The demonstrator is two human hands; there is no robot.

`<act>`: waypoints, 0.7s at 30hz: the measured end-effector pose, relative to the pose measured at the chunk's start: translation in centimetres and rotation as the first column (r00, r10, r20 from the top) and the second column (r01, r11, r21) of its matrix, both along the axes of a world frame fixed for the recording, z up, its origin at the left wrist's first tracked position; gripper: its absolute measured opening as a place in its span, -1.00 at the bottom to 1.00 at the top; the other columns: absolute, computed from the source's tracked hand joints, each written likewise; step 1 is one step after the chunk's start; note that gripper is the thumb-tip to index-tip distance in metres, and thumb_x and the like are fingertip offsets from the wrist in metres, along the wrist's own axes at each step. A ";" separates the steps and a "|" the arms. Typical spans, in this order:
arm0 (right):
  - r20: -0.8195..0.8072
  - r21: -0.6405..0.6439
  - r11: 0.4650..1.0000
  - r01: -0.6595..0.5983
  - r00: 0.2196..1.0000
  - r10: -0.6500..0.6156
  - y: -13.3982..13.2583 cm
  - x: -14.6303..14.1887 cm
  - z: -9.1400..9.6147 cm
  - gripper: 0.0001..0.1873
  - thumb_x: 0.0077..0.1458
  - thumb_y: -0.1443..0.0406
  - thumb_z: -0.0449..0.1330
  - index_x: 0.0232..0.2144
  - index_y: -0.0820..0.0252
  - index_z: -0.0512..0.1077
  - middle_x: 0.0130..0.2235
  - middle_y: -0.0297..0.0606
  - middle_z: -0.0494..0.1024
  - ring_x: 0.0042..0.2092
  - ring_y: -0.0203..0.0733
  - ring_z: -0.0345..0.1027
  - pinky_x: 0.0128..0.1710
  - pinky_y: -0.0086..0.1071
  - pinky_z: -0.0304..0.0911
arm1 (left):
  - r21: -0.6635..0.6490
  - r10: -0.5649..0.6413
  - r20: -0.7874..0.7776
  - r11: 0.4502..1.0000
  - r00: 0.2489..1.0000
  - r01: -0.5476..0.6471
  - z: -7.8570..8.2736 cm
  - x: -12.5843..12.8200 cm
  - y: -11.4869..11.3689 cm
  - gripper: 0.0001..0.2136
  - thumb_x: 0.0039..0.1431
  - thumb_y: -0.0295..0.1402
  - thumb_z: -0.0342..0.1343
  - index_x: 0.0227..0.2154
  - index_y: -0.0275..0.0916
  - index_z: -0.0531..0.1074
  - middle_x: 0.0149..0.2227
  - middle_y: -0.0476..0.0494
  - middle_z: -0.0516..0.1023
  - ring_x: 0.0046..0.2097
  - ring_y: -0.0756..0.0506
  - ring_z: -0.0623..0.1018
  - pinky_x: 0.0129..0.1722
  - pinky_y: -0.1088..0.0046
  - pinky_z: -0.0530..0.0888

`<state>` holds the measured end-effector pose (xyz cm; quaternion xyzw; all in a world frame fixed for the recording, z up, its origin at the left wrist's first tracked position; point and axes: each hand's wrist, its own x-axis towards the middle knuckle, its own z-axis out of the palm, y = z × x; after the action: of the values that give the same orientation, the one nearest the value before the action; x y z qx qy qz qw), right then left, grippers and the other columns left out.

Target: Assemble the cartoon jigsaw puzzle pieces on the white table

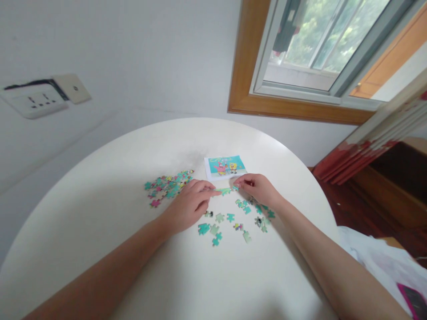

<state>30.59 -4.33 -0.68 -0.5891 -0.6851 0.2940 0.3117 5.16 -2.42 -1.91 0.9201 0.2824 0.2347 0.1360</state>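
Observation:
A short row of joined green puzzle pieces [226,191] lies on the white table between my hands. My left hand [194,202] rests at its left end, index finger stretched out onto the pieces and holding nothing. At the right end, my right hand [256,186] pinches a small teal puzzle piece [235,187] between thumb and fingers. Just beyond sits a picture card [225,167] with a pink and a yellow cartoon figure on teal. Loose pieces [230,217] in teal, pale green and dark tones are scattered nearer me; some are partly hidden under my right wrist.
A heap of mixed puzzle pieces [167,186] lies left of my left hand. The round white table [110,200] meets a wall with a socket [36,100]. A wood-framed window [293,106] and a red-patterned curtain [353,160] are to the right, above a white cloth or bag [373,253].

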 end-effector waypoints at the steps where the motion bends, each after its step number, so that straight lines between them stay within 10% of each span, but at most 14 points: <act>1: 0.025 0.010 1.000 0.001 1.000 -0.001 0.0 0.0 0.0 -0.76 0.07 0.26 0.11 -0.34 0.20 0.57 -0.44 -0.33 0.52 -0.46 -0.33 0.23 -0.43 -0.46 0.13 | 0.000 -0.003 0.000 1.000 1.000 0.003 0.0 0.0 0.0 -0.58 0.18 -0.56 -0.09 0.01 -0.07 0.47 -0.04 -0.14 0.42 0.01 -0.17 0.36 0.04 0.24 0.30; 21: 0.275 0.163 0.982 -0.095 0.960 0.047 0.0 -0.9 0.6 -0.77 0.14 0.33 0.12 -0.30 0.17 0.59 -0.31 -0.22 0.58 -0.31 -0.21 0.35 -0.25 -0.37 0.24 | 0.007 0.001 -0.013 1.000 1.000 0.000 -0.1 0.0 0.0 -0.59 0.19 -0.55 -0.07 0.01 -0.08 0.46 -0.03 -0.14 0.41 0.01 -0.17 0.36 0.05 0.23 0.29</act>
<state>29.72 -4.31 -0.10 -0.5692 -0.7650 0.1607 0.2550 5.14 -2.41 -1.98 0.9220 0.2826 0.2299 0.1309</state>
